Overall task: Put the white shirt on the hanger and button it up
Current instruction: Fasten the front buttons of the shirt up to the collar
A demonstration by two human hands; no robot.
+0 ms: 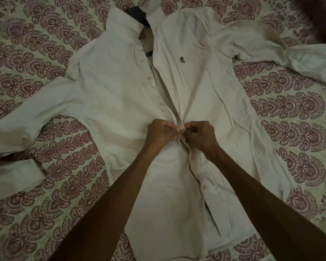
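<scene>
A white shirt (205,87) lies spread flat on a patterned bed sheet, collar at the far end, sleeves out to both sides. A dark hanger (138,15) shows inside the open collar. The upper front is open, with three loose buttons (149,78) along the left placket. At mid-front my left hand (161,133) pinches the left placket edge and my right hand (200,135) pinches the right placket edge, the two meeting at one button. Below my hands the front is closed.
The bed sheet (68,176) with a maroon paisley print covers the whole surface. A dark furry thing (318,17) sits at the top right corner, beyond the shirt's right sleeve (290,59).
</scene>
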